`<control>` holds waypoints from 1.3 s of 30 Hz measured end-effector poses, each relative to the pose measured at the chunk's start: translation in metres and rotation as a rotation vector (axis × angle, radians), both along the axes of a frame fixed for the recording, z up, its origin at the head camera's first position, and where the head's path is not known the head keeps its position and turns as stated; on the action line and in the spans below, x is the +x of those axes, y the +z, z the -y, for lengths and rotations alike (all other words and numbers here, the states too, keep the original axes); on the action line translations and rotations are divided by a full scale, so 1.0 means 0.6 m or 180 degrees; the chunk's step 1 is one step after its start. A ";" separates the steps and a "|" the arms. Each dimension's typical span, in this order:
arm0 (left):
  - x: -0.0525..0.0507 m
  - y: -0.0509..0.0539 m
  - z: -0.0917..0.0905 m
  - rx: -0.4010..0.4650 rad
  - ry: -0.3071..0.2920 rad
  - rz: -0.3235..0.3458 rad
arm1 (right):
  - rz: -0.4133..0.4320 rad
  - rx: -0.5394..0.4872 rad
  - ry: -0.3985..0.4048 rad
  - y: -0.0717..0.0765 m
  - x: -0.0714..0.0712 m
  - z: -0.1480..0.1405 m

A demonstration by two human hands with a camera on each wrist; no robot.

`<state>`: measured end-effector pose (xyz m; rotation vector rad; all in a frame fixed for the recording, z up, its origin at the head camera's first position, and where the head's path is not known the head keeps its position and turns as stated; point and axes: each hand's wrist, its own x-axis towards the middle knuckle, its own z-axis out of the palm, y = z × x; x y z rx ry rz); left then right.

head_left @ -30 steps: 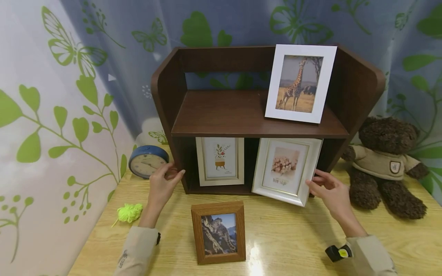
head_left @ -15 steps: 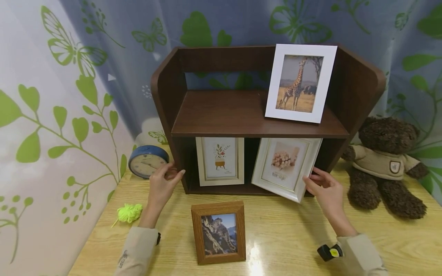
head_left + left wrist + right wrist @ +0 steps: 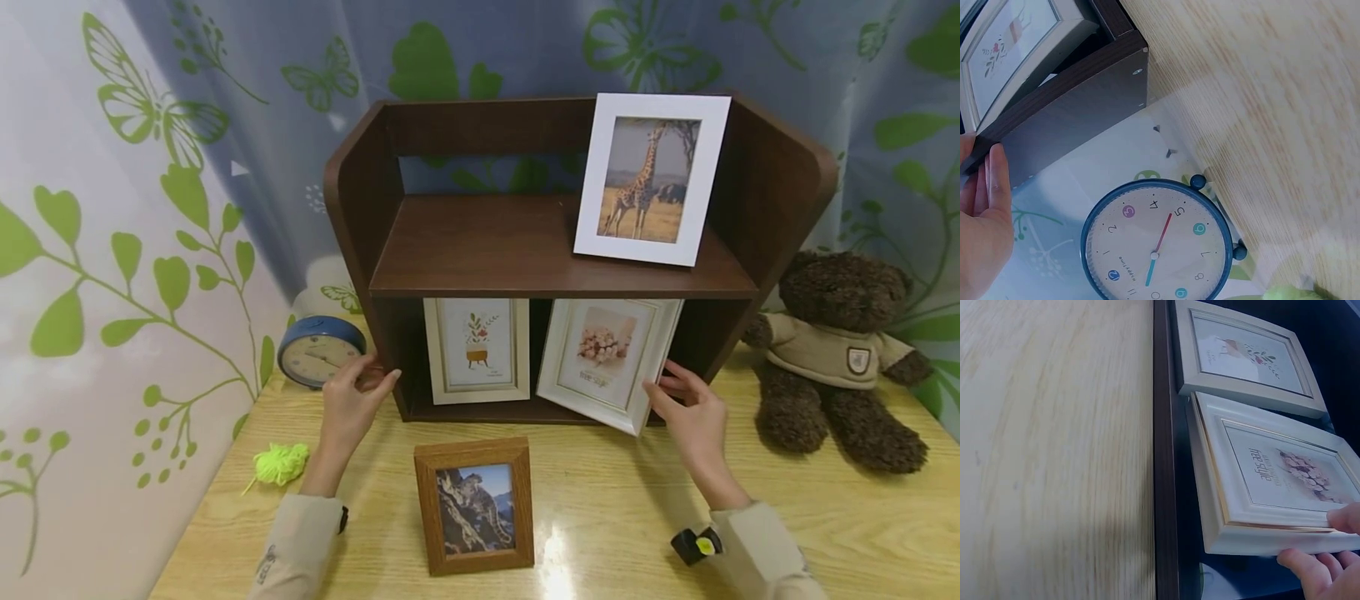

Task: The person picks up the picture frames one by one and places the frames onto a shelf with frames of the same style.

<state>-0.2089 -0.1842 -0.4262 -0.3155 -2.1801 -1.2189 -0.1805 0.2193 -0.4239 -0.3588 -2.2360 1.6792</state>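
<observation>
From my remote seat, I saw the pink-flower frame [image 3: 606, 358] in cream with a gold line, the shelf [image 3: 487, 246] dark brown, the clock [image 3: 318, 356] blue-rimmed, the yarn [image 3: 280, 463] neon yellow-green, the backdrop [image 3: 525, 42] green-leaf-and-butterfly patterned.

the person's arms [image 3: 288, 562] stretch forward, well apart, slanting in toward each other. beige sleeves [image 3: 753, 546] cover them nearly to the wrists [image 3: 327, 473], which are bare beyond the cuffs. the left hand [image 3: 351, 402] has a firm look: its thumb points right, and the fingers [image 3: 999, 178] lie opposite it in a grip. the right hand [image 3: 693, 417] pinches, thumb [image 3: 1346, 519] in front and pointing left, the other fingers tucked behind, where i can only partly see them. a black piece [image 3: 686, 546] with a yellow spot sits at the right cuff's inner side; just a dark sliver [image 3: 343, 519] shows at the left one.
</observation>
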 end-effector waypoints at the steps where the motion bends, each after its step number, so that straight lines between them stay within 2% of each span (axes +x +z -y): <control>1: 0.000 0.000 0.000 -0.0001 0.0005 0.0000 | -0.0034 0.0030 -0.0001 -0.001 0.000 0.001; 7: 0.000 0.000 0.002 -0.0034 0.0033 -0.0011 | -0.0250 0.0344 -0.0024 -0.010 -0.006 0.006; 10: 0.000 0.000 0.001 -0.0039 0.0031 -0.0014 | -0.0313 0.0389 -0.0045 -0.012 -0.010 0.008; 14: 0.000 0.001 0.001 -0.0022 0.0010 -0.0017 | -0.0416 0.0409 -0.0025 -0.010 -0.014 0.012; 23: -0.002 0.005 0.002 0.0007 -0.0033 -0.0018 | -0.0600 0.0819 -0.0014 -0.003 -0.030 0.022; 33: 0.001 0.006 -0.001 0.0019 -0.0034 0.0024 | -0.0462 0.0696 0.0033 -0.002 -0.044 0.017; 39: 0.001 0.002 0.000 0.0001 -0.0009 0.0066 | -0.0232 0.0559 0.0119 -0.008 -0.042 0.008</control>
